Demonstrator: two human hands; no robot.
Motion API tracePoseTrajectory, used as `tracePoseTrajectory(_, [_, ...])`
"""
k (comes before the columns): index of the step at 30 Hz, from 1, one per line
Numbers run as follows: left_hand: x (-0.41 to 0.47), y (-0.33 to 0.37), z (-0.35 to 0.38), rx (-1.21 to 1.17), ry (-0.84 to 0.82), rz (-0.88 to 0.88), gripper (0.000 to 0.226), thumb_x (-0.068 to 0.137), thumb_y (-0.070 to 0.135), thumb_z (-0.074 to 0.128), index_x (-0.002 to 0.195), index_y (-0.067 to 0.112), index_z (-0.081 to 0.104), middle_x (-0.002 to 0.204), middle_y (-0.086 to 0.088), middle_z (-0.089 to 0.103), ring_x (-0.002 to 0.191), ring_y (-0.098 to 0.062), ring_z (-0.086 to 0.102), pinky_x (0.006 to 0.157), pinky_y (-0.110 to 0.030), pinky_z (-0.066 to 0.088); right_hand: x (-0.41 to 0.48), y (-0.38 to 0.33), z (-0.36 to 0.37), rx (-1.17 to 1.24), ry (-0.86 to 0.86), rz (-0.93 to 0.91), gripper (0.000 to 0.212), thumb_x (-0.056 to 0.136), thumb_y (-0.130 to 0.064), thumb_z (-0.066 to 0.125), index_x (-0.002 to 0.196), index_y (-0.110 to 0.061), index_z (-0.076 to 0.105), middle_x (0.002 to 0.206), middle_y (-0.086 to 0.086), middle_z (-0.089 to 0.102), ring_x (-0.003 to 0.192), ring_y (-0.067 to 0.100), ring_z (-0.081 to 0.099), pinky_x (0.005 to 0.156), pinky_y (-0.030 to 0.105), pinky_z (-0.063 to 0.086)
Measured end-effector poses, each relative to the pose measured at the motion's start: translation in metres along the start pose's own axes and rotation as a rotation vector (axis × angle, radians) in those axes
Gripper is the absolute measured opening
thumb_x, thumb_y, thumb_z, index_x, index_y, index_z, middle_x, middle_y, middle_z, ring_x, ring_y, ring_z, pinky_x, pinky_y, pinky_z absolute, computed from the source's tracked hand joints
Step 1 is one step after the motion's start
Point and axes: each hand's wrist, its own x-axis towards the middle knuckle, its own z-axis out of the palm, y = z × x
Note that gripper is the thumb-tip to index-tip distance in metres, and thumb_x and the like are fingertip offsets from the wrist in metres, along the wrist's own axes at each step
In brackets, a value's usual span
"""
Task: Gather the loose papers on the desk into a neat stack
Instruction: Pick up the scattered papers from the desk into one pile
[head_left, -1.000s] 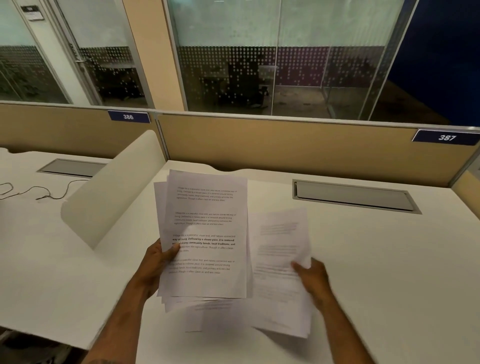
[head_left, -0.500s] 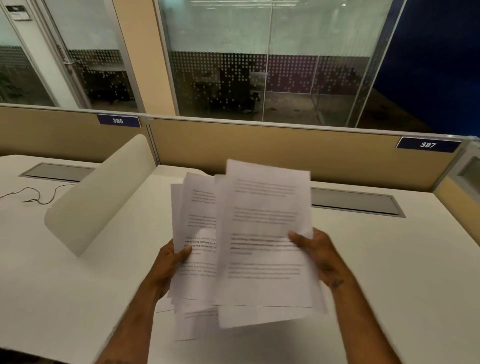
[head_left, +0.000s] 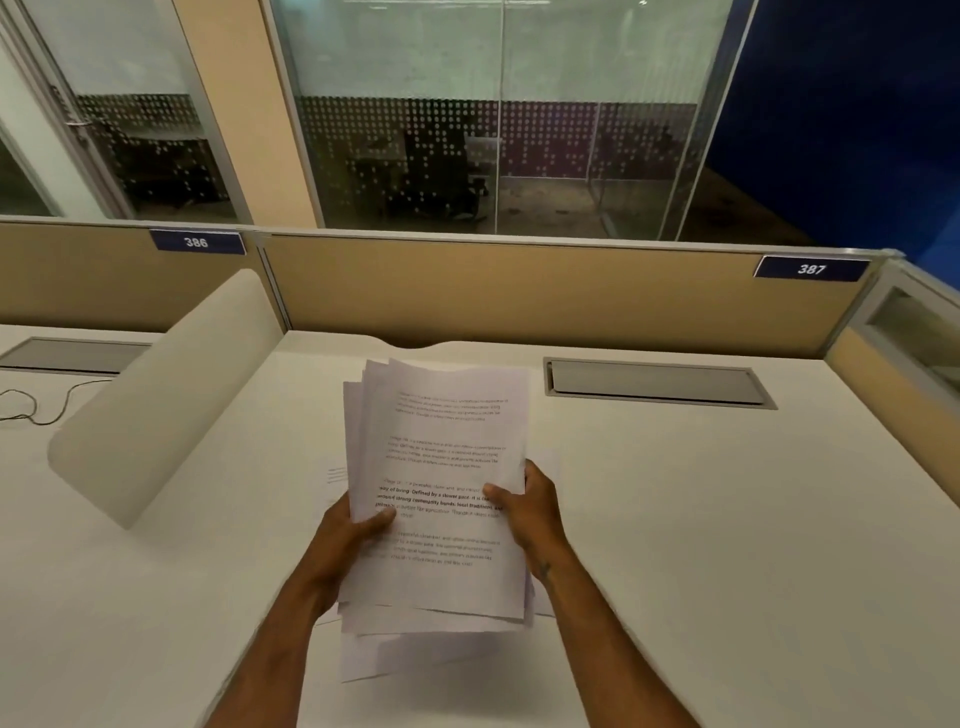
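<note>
Fingers (head_left: 385, 517) of both hands clamp papers (head_left: 447, 457) at 9 & 3 o'clock, w/ edges ragged, so I can square them.

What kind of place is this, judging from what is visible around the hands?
Most likely an open-plan office: numbered desk signs 386 and 387 on a partition, a cable hatch in the white desk, and glass-walled rooms behind.

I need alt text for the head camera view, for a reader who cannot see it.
Two bare hands, left hand and right hand, hold an uneven stack of printed papers above a white desk. A tan partition stands behind.
</note>
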Motion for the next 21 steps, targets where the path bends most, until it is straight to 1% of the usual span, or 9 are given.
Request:
tracePoseTrajectory(2, [-0.002,-0.004,-0.007,0.05,0.033,0.026,0.041,0.076,0.027,0.078,0.115,0.023,0.067,0.113,-0.012,0.077,0.094,-0.031,0.077,0.071,-0.041,0.064,0.003,0.002,-0.002,0.006,-0.008,-0.01,0.024,0.091,-0.022,0.069,0.113,-0.027,0.064,0.112,-0.003,0.073,0.093,0.009,0.071,0.073,0.02,0.06])
tracePoseTrajectory(3, [-0.004,-0.004,-0.012,0.048,0.052,0.032,0.041,0.076,0.026,0.077,0.115,0.022,0.067,0.111,-0.011,0.078,0.093,-0.031,0.077,0.069,-0.038,0.064,0.005,0.004,-0.007,-0.002,0.018,-0.002,0.02,0.092,-0.028,0.068,0.112,-0.028,0.066,0.109,-0.004,0.073,0.09,0.006,0.07,0.068,0.017,0.057])
tracePoseTrajectory(4, [-0.005,-0.005,-0.018,0.041,0.064,0.036,0.041,0.076,0.025,0.077,0.116,0.02,0.067,0.11,-0.01,0.078,0.093,-0.032,0.077,0.069,-0.037,0.064,0.007,0.007,-0.013,-0.053,0.083,0.018,0.023,0.092,-0.033,0.066,0.114,-0.024,0.067,0.109,-0.002,0.073,0.09,0.01,0.071,0.068,0.019,0.057])
tracePoseTrajectory(6, [-0.008,-0.005,-0.031,0.02,0.085,0.029,0.042,0.078,0.022,0.075,0.119,0.016,0.065,0.108,-0.011,0.079,0.095,-0.035,0.076,0.07,-0.04,0.064,0.013,0.02,-0.03,-0.271,0.26,0.096,0.035,0.093,-0.034,0.064,0.121,-0.014,0.064,0.118,0.007,0.071,0.101,0.022,0.069,0.083,0.032,0.058])
tracePoseTrajectory(8, [-0.012,-0.006,-0.042,0.012,0.127,0.021,0.036,0.081,0.018,0.073,0.117,0.015,0.066,0.107,-0.013,0.079,0.094,-0.036,0.076,0.07,-0.042,0.064,0.015,0.038,-0.044,-0.502,0.314,0.173,0.041,0.094,-0.032,0.064,0.128,-0.01,0.059,0.129,0.012,0.065,0.112,0.028,0.065,0.095,0.036,0.054])
tracePoseTrajectory(13, [-0.025,-0.004,-0.067,0.008,0.237,-0.004,0.027,0.089,0.009,0.067,0.116,0.011,0.066,0.106,-0.014,0.079,0.091,-0.037,0.076,0.069,-0.041,0.065,0.012,0.075,-0.023,-0.7,0.143,0.157,0.05,0.091,-0.043,0.064,0.13,-0.013,0.056,0.133,0.01,0.059,0.116,0.026,0.061,0.093,0.034,0.054])
tracePoseTrajectory(16, [-0.033,-0.005,-0.077,0.002,0.275,-0.003,0.027,0.089,0.008,0.067,0.115,0.01,0.067,0.106,-0.014,0.079,0.092,-0.036,0.076,0.07,-0.04,0.065,0.012,0.088,0.006,-0.777,0.036,0.158,0.068,0.086,-0.053,0.065,0.139,-0.013,0.049,0.141,0.01,0.05,0.128,0.027,0.052,0.101,0.038,0.051])
tracePoseTrajectory(18, [-0.037,-0.006,-0.083,-0.002,0.289,-0.001,0.027,0.089,0.007,0.066,0.116,0.009,0.067,0.106,-0.015,0.079,0.092,-0.036,0.076,0.069,-0.04,0.065,0.011,0.091,0.022,-0.876,0.018,0.154,0.076,0.084,-0.055,0.066,0.142,-0.011,0.043,0.143,0.01,0.046,0.131,0.028,0.047,0.104,0.041,0.048])
tracePoseTrajectory(21, [-0.04,-0.007,-0.091,-0.021,0.299,-0.004,0.03,0.088,0.008,0.067,0.118,0.008,0.066,0.107,-0.016,0.078,0.092,-0.038,0.076,0.069,-0.04,0.064,0.009,0.093,0.039,-1.012,0.024,0.154,0.075,0.084,-0.049,0.068,0.142,-0.013,0.037,0.141,0.01,0.044,0.128,0.026,0.046,0.105,0.039,0.046])
